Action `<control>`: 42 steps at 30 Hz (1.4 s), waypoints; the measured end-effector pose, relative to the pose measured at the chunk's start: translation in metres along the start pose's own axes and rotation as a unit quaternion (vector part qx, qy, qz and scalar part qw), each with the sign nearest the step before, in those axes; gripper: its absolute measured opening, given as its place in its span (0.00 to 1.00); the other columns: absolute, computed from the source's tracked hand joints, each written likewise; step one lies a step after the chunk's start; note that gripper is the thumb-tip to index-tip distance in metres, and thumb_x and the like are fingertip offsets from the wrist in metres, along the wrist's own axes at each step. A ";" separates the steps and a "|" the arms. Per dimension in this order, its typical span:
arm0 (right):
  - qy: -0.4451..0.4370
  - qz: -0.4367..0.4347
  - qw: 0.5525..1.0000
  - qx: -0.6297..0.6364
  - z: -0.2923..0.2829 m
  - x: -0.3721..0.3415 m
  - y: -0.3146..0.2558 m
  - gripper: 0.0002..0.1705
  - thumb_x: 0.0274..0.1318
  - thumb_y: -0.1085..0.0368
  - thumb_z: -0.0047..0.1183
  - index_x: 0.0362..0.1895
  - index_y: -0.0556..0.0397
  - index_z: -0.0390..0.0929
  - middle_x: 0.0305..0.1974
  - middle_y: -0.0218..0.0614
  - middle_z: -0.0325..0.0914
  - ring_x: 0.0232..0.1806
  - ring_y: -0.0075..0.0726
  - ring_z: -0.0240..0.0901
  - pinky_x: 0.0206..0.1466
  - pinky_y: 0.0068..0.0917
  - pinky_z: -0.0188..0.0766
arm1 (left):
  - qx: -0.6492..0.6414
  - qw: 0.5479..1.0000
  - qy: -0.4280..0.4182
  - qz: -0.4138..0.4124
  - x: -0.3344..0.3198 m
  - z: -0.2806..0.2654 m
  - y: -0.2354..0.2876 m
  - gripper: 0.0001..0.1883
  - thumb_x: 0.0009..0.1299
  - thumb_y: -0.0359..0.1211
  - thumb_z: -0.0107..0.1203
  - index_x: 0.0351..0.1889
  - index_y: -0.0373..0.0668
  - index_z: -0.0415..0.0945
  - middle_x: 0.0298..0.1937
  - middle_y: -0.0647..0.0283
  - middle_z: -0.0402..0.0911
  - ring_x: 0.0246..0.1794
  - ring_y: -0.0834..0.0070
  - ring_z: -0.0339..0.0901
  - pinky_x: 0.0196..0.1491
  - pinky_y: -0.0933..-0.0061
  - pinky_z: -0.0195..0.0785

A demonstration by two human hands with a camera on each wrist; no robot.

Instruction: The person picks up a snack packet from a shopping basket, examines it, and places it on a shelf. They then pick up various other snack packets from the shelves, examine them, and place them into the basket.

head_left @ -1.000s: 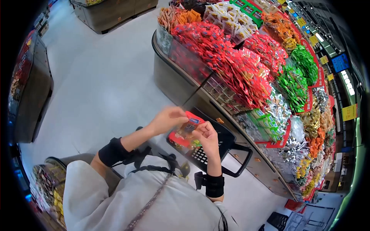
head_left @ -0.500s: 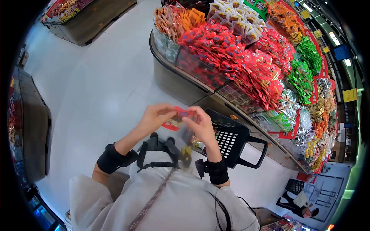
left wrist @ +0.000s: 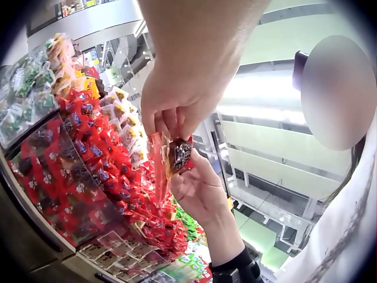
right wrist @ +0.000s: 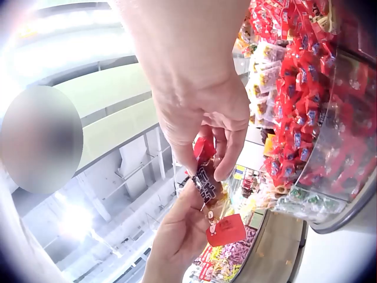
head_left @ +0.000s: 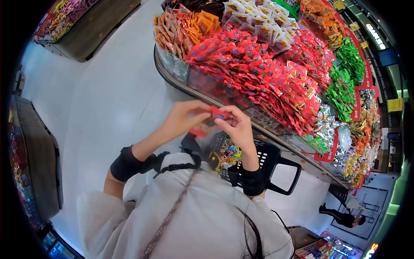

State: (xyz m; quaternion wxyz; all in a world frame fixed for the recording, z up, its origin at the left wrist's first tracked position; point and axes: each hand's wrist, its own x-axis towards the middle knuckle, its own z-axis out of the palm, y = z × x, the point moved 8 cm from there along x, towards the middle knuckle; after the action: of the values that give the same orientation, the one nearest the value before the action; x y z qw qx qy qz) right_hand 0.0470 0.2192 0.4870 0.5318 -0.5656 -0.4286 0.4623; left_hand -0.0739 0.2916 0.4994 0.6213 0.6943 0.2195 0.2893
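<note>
In the head view, a red packet (head_left: 219,115) is just off the middle toward one o'clock, pinched between both hands; the clock bearings here are taken from it. The left hand (head_left: 186,116), at nine o'clock, closes thumb and bent fingers on it; the right hand (head_left: 237,126), at four o'clock, grips it likewise with thumb and fingertips. The right wrist view shows a dark patch with white characters on the packet and a red end beyond it. A heap of red packets (head_left: 258,75) rises at two o'clock behind a clear panel (head_left: 211,83), with white packets (head_left: 258,23) at one o'clock and orange packets (head_left: 205,26) at eleven. A black basket (head_left: 269,156) is at five, bright wrappers (head_left: 230,152) showing inside, toward six.
</note>
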 end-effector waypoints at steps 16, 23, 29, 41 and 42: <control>0.277 -0.153 0.949 -0.005 -0.194 0.050 -0.068 0.15 0.47 0.79 0.49 0.42 0.62 0.66 0.37 0.35 0.69 0.39 0.25 0.68 0.39 0.22 0.73 | 0.184 0.974 -0.064 0.116 0.199 -0.017 0.028 0.08 0.60 0.26 0.53 0.37 0.34 0.74 0.37 0.62 0.78 0.37 0.79 0.75 0.43 0.78 0.67; 0.359 -0.176 0.916 -0.035 -0.223 0.044 -0.076 0.13 0.50 0.77 0.47 0.42 0.61 0.66 0.39 0.37 0.71 0.39 0.29 0.70 0.40 0.30 0.75 | 0.341 0.900 -0.189 0.193 0.297 0.027 0.017 0.09 0.56 0.28 0.54 0.35 0.39 0.73 0.30 0.58 0.77 0.30 0.65 0.74 0.35 0.68 0.66; 0.409 -0.149 0.900 -0.025 -0.228 0.046 -0.082 0.14 0.50 0.75 0.49 0.44 0.61 0.67 0.37 0.35 0.71 0.35 0.26 0.70 0.38 0.25 0.73 | 0.381 0.837 -0.335 0.205 0.342 0.068 -0.040 0.09 0.55 0.30 0.55 0.31 0.37 0.70 0.29 0.57 0.74 0.34 0.60 0.71 0.37 0.63 0.63; 0.355 -0.098 0.921 -0.128 -0.232 0.105 -0.093 0.15 0.50 0.75 0.50 0.44 0.62 0.67 0.39 0.35 0.71 0.39 0.25 0.69 0.44 0.23 0.70 | 0.366 0.831 -0.332 0.257 0.324 0.059 -0.051 0.08 0.51 0.25 0.53 0.30 0.38 0.71 0.27 0.54 0.74 0.33 0.58 0.73 0.36 0.62 0.64; 0.342 -0.104 0.925 -0.131 -0.231 0.111 -0.100 0.15 0.50 0.75 0.50 0.44 0.62 0.67 0.40 0.36 0.71 0.40 0.25 0.69 0.44 0.24 0.70 | 0.355 0.831 -0.317 0.288 0.320 0.057 -0.046 0.09 0.50 0.24 0.51 0.30 0.38 0.71 0.25 0.54 0.75 0.31 0.58 0.74 0.35 0.63 0.65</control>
State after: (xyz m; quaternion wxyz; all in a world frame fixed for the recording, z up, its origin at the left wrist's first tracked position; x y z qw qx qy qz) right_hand 0.2965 0.2867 0.5810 0.6123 -0.7061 -0.3340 0.1222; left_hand 0.2029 0.4686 0.4917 0.2559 0.9526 -0.1118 0.1208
